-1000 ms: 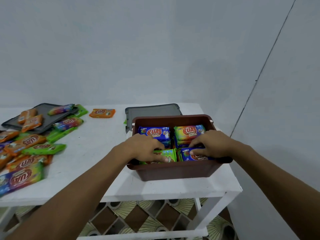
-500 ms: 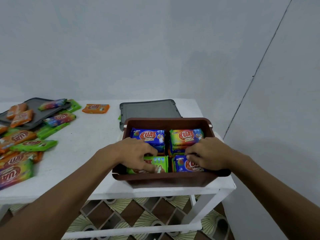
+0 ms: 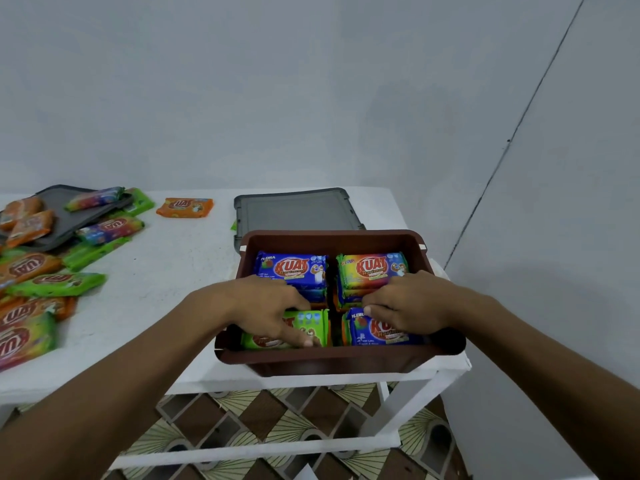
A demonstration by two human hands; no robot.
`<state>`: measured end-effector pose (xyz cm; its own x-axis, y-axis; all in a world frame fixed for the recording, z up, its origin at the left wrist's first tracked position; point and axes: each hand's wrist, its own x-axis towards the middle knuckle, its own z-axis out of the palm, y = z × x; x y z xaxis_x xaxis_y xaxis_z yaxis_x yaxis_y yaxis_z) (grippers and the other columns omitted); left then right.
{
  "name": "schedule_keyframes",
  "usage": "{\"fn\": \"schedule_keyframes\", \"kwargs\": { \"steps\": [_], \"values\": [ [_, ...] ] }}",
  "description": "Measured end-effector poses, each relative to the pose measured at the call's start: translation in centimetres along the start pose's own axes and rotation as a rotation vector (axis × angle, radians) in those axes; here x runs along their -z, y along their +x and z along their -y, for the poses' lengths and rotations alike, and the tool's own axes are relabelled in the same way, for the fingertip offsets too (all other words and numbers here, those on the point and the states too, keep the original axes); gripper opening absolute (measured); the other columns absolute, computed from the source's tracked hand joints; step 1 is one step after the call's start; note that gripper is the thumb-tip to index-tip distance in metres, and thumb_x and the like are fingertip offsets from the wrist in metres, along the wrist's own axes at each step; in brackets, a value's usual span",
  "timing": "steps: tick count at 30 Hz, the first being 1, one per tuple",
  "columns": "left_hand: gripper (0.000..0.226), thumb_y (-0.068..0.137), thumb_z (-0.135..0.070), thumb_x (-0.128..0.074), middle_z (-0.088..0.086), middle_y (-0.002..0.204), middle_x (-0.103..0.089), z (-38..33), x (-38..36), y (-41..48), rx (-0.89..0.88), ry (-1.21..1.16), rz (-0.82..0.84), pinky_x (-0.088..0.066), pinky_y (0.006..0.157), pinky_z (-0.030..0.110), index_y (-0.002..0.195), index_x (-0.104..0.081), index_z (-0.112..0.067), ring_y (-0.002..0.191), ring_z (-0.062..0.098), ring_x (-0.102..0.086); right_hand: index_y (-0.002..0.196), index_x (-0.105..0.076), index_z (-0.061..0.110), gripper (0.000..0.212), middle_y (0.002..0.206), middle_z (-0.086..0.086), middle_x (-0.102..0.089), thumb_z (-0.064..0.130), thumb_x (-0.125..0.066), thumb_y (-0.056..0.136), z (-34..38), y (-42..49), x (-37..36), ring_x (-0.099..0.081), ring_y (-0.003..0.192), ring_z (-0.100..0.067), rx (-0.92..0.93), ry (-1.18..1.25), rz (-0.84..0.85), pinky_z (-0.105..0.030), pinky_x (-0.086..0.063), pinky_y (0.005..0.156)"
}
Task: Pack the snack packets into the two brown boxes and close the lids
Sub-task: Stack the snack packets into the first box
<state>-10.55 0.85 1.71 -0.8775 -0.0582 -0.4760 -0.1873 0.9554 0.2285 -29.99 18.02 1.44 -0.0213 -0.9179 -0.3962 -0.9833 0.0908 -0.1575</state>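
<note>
While both hands press down inside a brown box [image 3: 339,358] at the worktop's [image 3: 166,271] near right corner, four stacks of snack packets fill it almost to the rim. The left hand [image 3: 266,306] lies palm-down, fingers spread, on the green packet [image 3: 311,327] at 7 o'clock in the box, gripping nothing that can be seen. The right hand [image 3: 412,306] rests loosely curled over the blue packet [image 3: 367,330] at 5 o'clock; whether it pinches the wrapper cannot be told. Behind them a second blue packet [image 3: 294,268] tops the stack at 11 o'clock and a rainbow packet [image 3: 370,268] the one at 1 o'clock. A grey lid [image 3: 298,213] lies flat just beyond the box at 12 o'clock.

At 9 o'clock on the worktop, loose packets [image 3: 55,282] remain unpacked around another grey lid [image 3: 65,209]; an orange packet [image 3: 185,206] lies alone. No second box is in view.

Judged from here, the stacks may ride too high for the lid to seat, and slick wrappers could spring up once pressure is released. With the box sitting at the worktop's edge, hard downward pushing could tip it off.
</note>
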Motion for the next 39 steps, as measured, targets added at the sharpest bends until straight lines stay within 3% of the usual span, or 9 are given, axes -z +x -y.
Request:
{"fn": "schedule_keyframes", "kwargs": {
  "steps": [10, 12, 14, 22, 27, 29, 33, 35, 39],
  "values": [
    [0.058, 0.090, -0.049, -0.060, -0.008, 0.129, -0.058, 0.2, 0.7, 1.0, -0.002, -0.210, 0.146, -0.052, 0.094, 0.033, 0.141, -0.044, -0.027, 0.110, 0.009, -0.060, 0.142, -0.043, 0.029, 0.041, 0.140, 0.008, -0.052, 0.041, -0.035, 0.103, 0.1, 0.0, 0.2, -0.052, 0.119, -0.004, 0.006, 0.129, 0.021, -0.021, -0.048, 0.095],
    [0.053, 0.090, -0.050, -0.058, -0.005, 0.122, -0.063, -0.2, 0.7, 1.5, 0.036, -0.200, 0.162, -0.055, 0.089, 0.032, 0.136, -0.050, -0.025, 0.102, 0.011, -0.064, 0.146, -0.038, 0.029, 0.042, 0.145, 0.008, -0.046, 0.035, -0.034, 0.105, 0.5, 0.4, 0.3, -0.043, 0.120, 0.002, 0.042, 0.242, 0.055, -0.011, -0.040, 0.092],
    [0.048, 0.088, -0.055, -0.057, -0.004, 0.113, -0.067, -0.4, 0.4, 1.6, 0.051, -0.189, 0.142, -0.057, 0.085, 0.033, 0.125, -0.058, -0.025, 0.095, 0.011, -0.067, 0.147, -0.037, 0.028, 0.042, 0.147, 0.007, -0.044, 0.034, -0.033, 0.105, 1.1, 1.1, -0.2, -0.042, 0.122, -0.001, 0.075, 0.311, 0.092, -0.013, -0.038, 0.094],
    [0.058, 0.091, -0.068, -0.039, -0.002, 0.108, -0.063, -0.4, -0.3, 0.7, 0.081, 0.087, 0.026, -0.050, 0.085, 0.033, 0.120, -0.060, -0.023, 0.096, 0.012, -0.056, 0.132, -0.051, 0.020, 0.039, 0.132, 0.002, -0.058, 0.038, -0.028, 0.105, 1.1, 1.0, -0.5, -0.052, 0.110, -0.009, 0.067, 0.042, 0.040, -0.023, -0.042, 0.095],
    [0.025, 0.096, -0.038, -0.051, -0.006, 0.073, -0.064, 0.2, -0.3, 0.7, -0.076, -0.097, -0.334, -0.045, 0.057, 0.025, 0.088, -0.065, -0.020, 0.063, 0.007, -0.058, 0.116, -0.063, 0.026, 0.031, 0.111, 0.006, -0.067, 0.037, -0.037, 0.101, 0.7, 0.5, -0.8, -0.058, 0.095, -0.008, 0.122, -0.086, -0.302, -0.026, -0.052, 0.080],
    [0.009, 0.090, -0.032, -0.056, -0.011, 0.083, -0.060, 0.7, 0.3, 0.9, -0.110, 0.087, -0.524, -0.044, 0.059, 0.026, 0.092, -0.062, -0.025, 0.073, 0.004, -0.055, 0.115, -0.065, 0.026, 0.032, 0.107, 0.006, -0.063, 0.032, -0.040, 0.096, 0.2, 0.8, 0.1, -0.050, 0.093, -0.010, 0.196, -0.232, -0.480, -0.029, -0.046, 0.074],
    [0.051, 0.083, -0.047, -0.064, -0.005, 0.114, -0.050, 1.7, 0.9, 2.5, 0.011, 0.400, -0.482, -0.050, 0.077, 0.033, 0.125, -0.045, -0.025, 0.101, 0.013, -0.049, 0.126, -0.059, 0.034, 0.040, 0.127, 0.007, -0.051, 0.039, -0.037, 0.093, 0.5, 3.0, 1.5, -0.037, 0.107, -0.017, 0.216, -0.452, -0.363, -0.034, -0.029, 0.080],
    [0.062, 0.078, -0.048, -0.071, -0.004, 0.117, -0.050, 2.0, 0.8, 3.2, 0.093, 0.350, -0.438, -0.052, 0.077, 0.034, 0.125, -0.038, -0.026, 0.102, 0.015, -0.051, 0.131, -0.055, 0.036, 0.040, 0.136, 0.011, -0.050, 0.040, -0.037, 0.095, 1.1, 4.5, 1.3, -0.030, 0.109, -0.015, 0.206, -0.516, -0.226, -0.036, -0.027, 0.081],
    [0.067, 0.078, -0.046, -0.074, -0.003, 0.123, -0.050, 2.5, 0.3, 3.5, 0.132, 0.278, -0.462, -0.053, 0.083, 0.035, 0.128, -0.034, -0.026, 0.108, 0.016, -0.053, 0.129, -0.058, 0.034, 0.038, 0.125, 0.012, -0.058, 0.038, -0.041, 0.095, 1.8, 5.7, 1.7, -0.023, 0.103, -0.014, 0.182, -0.601, -0.119, -0.035, -0.020, 0.079]
  ]
}}
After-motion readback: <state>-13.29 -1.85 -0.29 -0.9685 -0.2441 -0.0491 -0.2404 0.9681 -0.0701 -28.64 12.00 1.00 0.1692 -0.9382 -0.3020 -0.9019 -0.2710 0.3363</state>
